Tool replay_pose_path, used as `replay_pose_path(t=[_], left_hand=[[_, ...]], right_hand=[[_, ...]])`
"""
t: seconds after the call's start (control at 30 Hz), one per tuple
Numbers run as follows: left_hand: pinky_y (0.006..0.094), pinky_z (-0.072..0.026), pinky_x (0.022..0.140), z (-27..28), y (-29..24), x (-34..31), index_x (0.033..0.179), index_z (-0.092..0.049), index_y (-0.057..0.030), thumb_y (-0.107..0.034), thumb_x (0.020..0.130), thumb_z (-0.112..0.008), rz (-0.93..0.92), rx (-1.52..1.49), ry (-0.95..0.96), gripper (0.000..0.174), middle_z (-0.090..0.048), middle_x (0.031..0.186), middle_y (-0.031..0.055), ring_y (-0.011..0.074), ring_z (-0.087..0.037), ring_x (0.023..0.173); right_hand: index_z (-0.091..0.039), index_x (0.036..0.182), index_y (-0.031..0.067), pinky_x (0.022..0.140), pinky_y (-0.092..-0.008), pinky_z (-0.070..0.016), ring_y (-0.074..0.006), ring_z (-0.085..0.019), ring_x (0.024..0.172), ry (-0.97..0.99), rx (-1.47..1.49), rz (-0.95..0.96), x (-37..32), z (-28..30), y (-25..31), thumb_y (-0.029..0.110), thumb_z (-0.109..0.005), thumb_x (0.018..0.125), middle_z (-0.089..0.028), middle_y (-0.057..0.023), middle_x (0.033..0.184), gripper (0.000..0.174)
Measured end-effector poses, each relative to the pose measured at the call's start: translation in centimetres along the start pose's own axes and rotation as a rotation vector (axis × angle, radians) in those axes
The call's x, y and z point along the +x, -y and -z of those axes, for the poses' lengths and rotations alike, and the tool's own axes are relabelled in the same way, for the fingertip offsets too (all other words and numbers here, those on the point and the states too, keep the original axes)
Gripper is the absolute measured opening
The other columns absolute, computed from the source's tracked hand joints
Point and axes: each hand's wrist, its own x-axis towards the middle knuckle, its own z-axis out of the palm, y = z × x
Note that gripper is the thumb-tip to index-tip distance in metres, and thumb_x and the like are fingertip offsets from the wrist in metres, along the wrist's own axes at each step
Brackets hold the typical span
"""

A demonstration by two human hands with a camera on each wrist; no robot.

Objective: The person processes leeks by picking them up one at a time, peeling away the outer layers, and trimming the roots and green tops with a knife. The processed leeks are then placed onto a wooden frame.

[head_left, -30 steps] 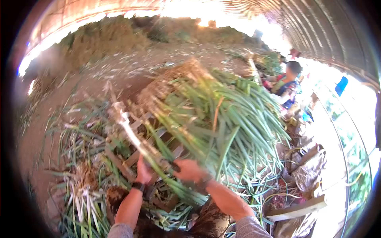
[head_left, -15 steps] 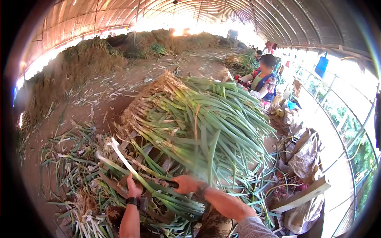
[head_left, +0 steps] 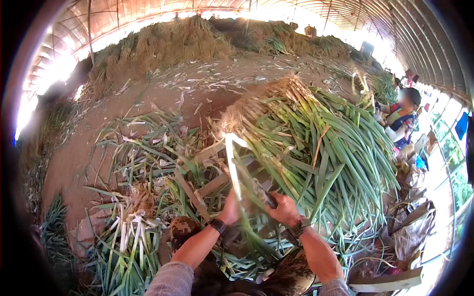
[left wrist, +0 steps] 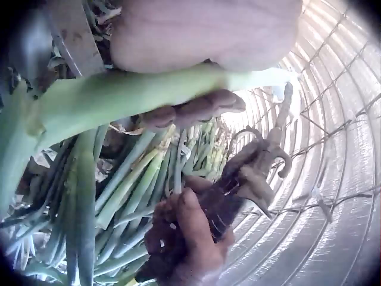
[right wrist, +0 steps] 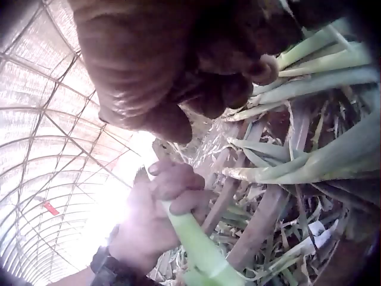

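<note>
My left hand (head_left: 230, 209) grips a long onion-like stalk (head_left: 230, 160), its white end up and its green leaves hanging between my forearms. In the left wrist view the fingers (left wrist: 196, 110) curl beneath the stalk (left wrist: 137, 92). Close by on the right, my right hand (head_left: 285, 209) holds the dark handle (head_left: 271, 200) of a rough, stick-like object (left wrist: 256, 164). The right wrist view shows my left hand (right wrist: 158, 208) round the stalk (right wrist: 199, 244), with my right hand (right wrist: 149, 65) above. A large heap of untrimmed stalks (head_left: 316, 143) lies just beyond.
White-ended stalks (head_left: 131, 241) lie in a bunch at front left. Leaf scraps (head_left: 158, 148) and wooden slats (head_left: 190, 195) are beside my hands. A person (head_left: 405, 118) sits at right, above crumpled sacks (head_left: 414, 227) and a board (head_left: 387, 281). Rooty piles (head_left: 168, 49) line the back.
The head view has swung, so the heap and both hands appear farther right. My hands are closer together, and the held stalk stands more upright in view.
</note>
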Motion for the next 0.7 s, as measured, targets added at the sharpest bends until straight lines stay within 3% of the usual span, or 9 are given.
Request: replay_pose_path(t=[0.1,0.2,0.3,0.4,0.57,0.6,0.63,0.67,0.7], left_hand=[[0.0325,-0.0337,0.055,0.7,0.1,0.3,0.07,-0.041,-0.0165,-0.055,0.098,-0.035,-0.132,-0.037,-0.037,0.048,-0.033,0.057,-0.0016,0.0165,-0.036,0.055],[0.0332,-0.0341,0.054,0.9,-0.4,-0.3,0.071,-0.043,-0.0146,-0.053,0.1,-0.032,-0.109,-0.011,0.003,0.05,-0.033,0.055,-0.0011,0.0168,-0.036,0.053],[0.033,-0.0334,0.052,0.3,-0.4,-0.8,0.072,-0.046,-0.013,-0.051,0.101,-0.03,-0.086,0.004,-0.002,0.051,-0.033,0.054,-0.0014,0.0166,-0.035,0.052],[0.0327,-0.0334,0.05,0.3,-0.6,-1.1,0.073,-0.047,-0.0129,-0.053,0.101,-0.03,-0.096,0.04,0.058,0.052,-0.033,0.054,-0.0015,0.0166,-0.035,0.052],[0.0332,-0.0355,0.051,1.5,-0.3,-0.9,0.076,-0.05,-0.0129,-0.053,0.1,-0.037,-0.133,-0.01,0.165,0.049,-0.032,0.055,-0.0022,0.0169,-0.037,0.053],[0.0341,-0.0366,0.052,1.6,-0.3,-0.9,0.077,-0.051,-0.0129,-0.054,0.098,-0.04,-0.092,-0.04,0.052,0.047,-0.032,0.055,-0.0025,0.0166,-0.037,0.054],[0.0347,-0.0377,0.053,3.0,0.0,-0.1,0.077,-0.052,-0.0136,-0.053,0.097,-0.041,-0.179,0.02,0.103,0.046,-0.033,0.056,-0.0027,0.0161,-0.037,0.055],[0.034,-0.0355,0.052,2.1,-0.6,-0.8,0.076,-0.052,-0.0149,-0.051,0.097,-0.042,-0.113,-0.017,-0.004,0.043,-0.033,0.056,-0.0034,0.0155,-0.036,0.054],[0.0332,-0.0319,0.051,2.7,-0.8,-0.6,0.074,-0.051,-0.0161,-0.05,0.097,-0.042,-0.113,-0.043,0.071,0.042,-0.033,0.056,-0.0038,0.0149,-0.034,0.054]], right_hand=[[-0.066,0.108,0.0086,0.073,-0.0442,-0.0541,-0.0362,-0.067,0.081,-0.028,-0.093,0.038,0.3,0.1,0.7,0.027,-0.073,0.076,-0.07,-0.016,0.089,0.037],[-0.065,0.108,0.0091,0.073,-0.0449,-0.054,-0.0369,-0.067,0.082,-0.144,-0.033,0.035,0.8,-0.1,1.0,0.027,-0.072,0.077,-0.069,-0.0163,0.088,0.037],[-0.065,0.108,0.0102,0.073,-0.0454,-0.054,-0.0369,-0.067,0.083,-0.128,-0.041,0.096,1.3,-0.5,1.5,0.026,-0.072,0.077,-0.069,-0.0162,0.088,0.035],[-0.065,0.108,0.0101,0.074,-0.0452,-0.0544,-0.0366,-0.067,0.082,-0.04,-0.121,-0.007,1.9,-1.5,1.3,0.027,-0.072,0.076,-0.07,-0.0161,0.088,0.036],[-0.065,0.108,0.0095,0.073,-0.0451,-0.0546,-0.0366,-0.067,0.08,-0.168,-0.066,0.039,1.7,-1.8,1.8,0.029,-0.072,0.077,-0.069,-0.016,0.088,0.038],[-0.065,0.108,0.0093,0.073,-0.045,-0.0547,-0.0365,-0.068,0.079,-0.172,-0.089,0.044,1.6,-1.7,1.5,0.03,-0.072,0.077,-0.07,-0.0159,0.088,0.038],[-0.065,0.109,0.0095,0.073,-0.0441,-0.0549,-0.0363,-0.067,0.08,-0.066,-0.062,0.038,1.6,-0.9,2.0,0.029,-0.072,0.077,-0.069,-0.0159,0.088,0.038],[-0.065,0.11,0.0092,0.074,-0.0429,-0.0552,-0.0354,-0.068,0.083,-0.065,-0.059,0.099,1.3,-1.2,1.3,0.027,-0.072,0.076,-0.069,-0.0159,0.089,0.039],[-0.065,0.111,0.0088,0.076,-0.0426,-0.0551,-0.0349,-0.067,0.086,-0.058,-0.041,0.133,1.0,-1.1,1.2,0.027,-0.072,0.076,-0.069,-0.0161,0.09,0.04]])
